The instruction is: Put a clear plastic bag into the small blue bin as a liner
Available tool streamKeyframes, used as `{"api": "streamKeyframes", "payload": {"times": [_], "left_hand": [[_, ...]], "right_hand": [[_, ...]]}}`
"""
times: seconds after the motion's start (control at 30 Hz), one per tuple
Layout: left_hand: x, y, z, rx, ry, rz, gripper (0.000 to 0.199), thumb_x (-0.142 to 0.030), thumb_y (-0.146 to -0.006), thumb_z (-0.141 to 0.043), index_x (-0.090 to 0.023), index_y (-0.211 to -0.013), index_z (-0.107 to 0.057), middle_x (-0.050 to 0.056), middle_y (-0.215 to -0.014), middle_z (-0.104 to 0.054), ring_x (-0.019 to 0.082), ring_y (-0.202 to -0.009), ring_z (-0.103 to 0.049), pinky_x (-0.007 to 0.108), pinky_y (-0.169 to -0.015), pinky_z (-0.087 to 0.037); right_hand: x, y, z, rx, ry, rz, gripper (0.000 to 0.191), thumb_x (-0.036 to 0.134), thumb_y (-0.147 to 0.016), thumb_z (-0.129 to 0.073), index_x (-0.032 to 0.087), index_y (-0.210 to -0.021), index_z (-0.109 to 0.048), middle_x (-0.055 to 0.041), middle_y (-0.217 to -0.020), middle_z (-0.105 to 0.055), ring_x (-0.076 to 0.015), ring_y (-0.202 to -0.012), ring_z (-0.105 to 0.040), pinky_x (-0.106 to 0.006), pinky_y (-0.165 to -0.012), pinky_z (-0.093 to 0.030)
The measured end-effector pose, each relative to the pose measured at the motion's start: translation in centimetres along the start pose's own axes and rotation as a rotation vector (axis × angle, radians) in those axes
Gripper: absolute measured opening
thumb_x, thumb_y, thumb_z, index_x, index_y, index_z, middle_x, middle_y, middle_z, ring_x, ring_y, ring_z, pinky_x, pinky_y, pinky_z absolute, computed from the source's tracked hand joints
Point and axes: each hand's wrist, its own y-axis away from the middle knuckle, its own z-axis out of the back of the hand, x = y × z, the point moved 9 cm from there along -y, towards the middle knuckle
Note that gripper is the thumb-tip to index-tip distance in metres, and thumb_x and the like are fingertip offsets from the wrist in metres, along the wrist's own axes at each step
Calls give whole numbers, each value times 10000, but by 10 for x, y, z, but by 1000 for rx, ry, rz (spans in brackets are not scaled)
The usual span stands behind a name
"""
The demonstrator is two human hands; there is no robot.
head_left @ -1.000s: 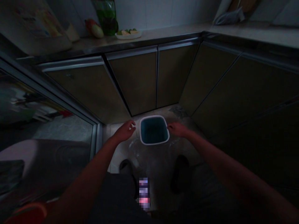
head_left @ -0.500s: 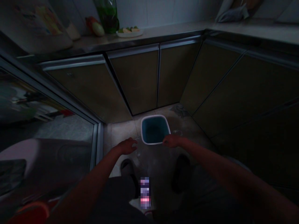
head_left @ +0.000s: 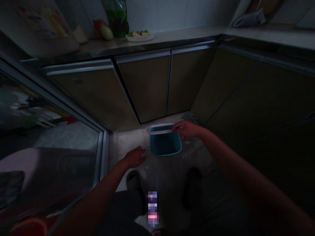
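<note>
A teal square bin (head_left: 164, 143) stands on the floor tiles in front of the lower cabinets. Its white rim (head_left: 161, 129) no longer runs around the whole mouth and shows only as a bar along the far side. My right hand (head_left: 188, 129) is at the right end of that bar, with its fingers on the white piece. My left hand (head_left: 134, 157) hangs in the air left of the bin, holding nothing and not touching it. The bin's inside is mostly dark.
Dark cabinet doors with metal trim form a corner ahead and to the right. A countertop above holds a green bottle, a plate of food and vegetables. A glass-and-metal door frame runs along the left. Dark shoes lie below my hands.
The white rim has come off the near side of the bin and now sits along the far side. My right hand moved up and away with it, and my left hand stayed near the bin's left.
</note>
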Motion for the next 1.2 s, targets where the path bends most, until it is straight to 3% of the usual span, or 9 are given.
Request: {"api": "streamKeyframes", "payload": {"times": [0.13, 0.27, 0.4, 0.57, 0.7, 0.83, 0.97, 1.1, 1.2], "left_hand": [[1, 3, -5, 5, 20, -3, 618, -451, -1012, -448, -147, -1534, -576, 185, -1398, -633, 296, -1300, -630, 376, -1127, -458], [6, 5, -8, 19, 43, 9, 608, -440, -1011, -460, -153, -1537, -569, 182, -1413, -628, 289, -1301, -623, 374, -1129, -456], [8, 7, -4, 3, 35, 8, 584, -443, -1019, -455, -161, -1513, -583, 166, -1367, -636, 272, -1278, -632, 357, -1127, -454], [5, 7, 3, -39, 52, 7, 537, -426, -1015, -469, -204, -1485, -606, 140, -1329, -642, 265, -1241, -645, 359, -1114, -464], [5, 6, 4, -37, 39, 4, 568, -427, -1017, -461, -165, -1505, -587, 158, -1339, -631, 281, -1260, -636, 371, -1122, -460], [6, 7, 2, -11, 20, 5, 587, -439, -1028, -437, -145, -1516, -574, 165, -1362, -621, 283, -1258, -641, 365, -1114, -465], [6, 8, 4, -20, 9, 9, 561, -444, -1034, -436, -156, -1483, -607, 160, -1363, -638, 286, -1260, -648, 368, -1105, -470], [13, 3, 10, -59, -24, 77, 516, -417, -1047, -421, -161, -1420, -668, 160, -1346, -683, 302, -1244, -669, 395, -1046, -497], [22, -1, 16, -100, -25, 140, 404, -380, -1031, -474, -194, -1245, -760, 132, -1302, -733, 282, -1210, -687, 368, -1002, -499]], "right_hand": [[7, -13, 47, -359, 66, 69, 359, 175, -986, -515, 200, -1221, -784, -80, -1194, -757, -176, -916, -729, -292, -893, -561], [-3, -27, 68, -539, 207, 27, 576, 184, -953, -594, 241, -1526, -605, -141, -1563, -534, -284, -1387, -574, -404, -1152, -472], [-32, -43, 65, -478, 282, -172, 787, 298, -976, -611, 283, -1708, -323, -177, -1758, -211, -371, -1435, -549, -471, -1157, -473], [-48, -55, 58, -438, 297, -208, 835, 343, -973, -620, 281, -1725, -262, -181, -1764, -207, -373, -1419, -569, -465, -1160, -470], [-51, -56, 57, -436, 297, -209, 831, 362, -986, -608, 254, -1729, -251, -198, -1745, -255, -366, -1450, -537, -463, -1169, -458], [-50, -54, 56, -419, 327, -205, 788, 354, -991, -599, 257, -1713, -299, -175, -1695, -376, -329, -1427, -560, -428, -1152, -474], [-62, -50, 44, -310, 378, -280, 612, 366, -985, -602, 251, -1582, -525, -150, -1503, -615, -313, -1324, -641, -415, -1072, -524], [-103, -35, 3, -63, 458, -456, 550, 480, -863, -767, 195, -1331, -724, -184, -1311, -731, -350, -1176, -705, -452, -951, -574], [-133, -15, -40, 98, 490, -548, 471, 462, -686, -912, 158, -1029, -806, -167, -1079, -783, -364, -1068, -731, -456, -910, -590]]}}
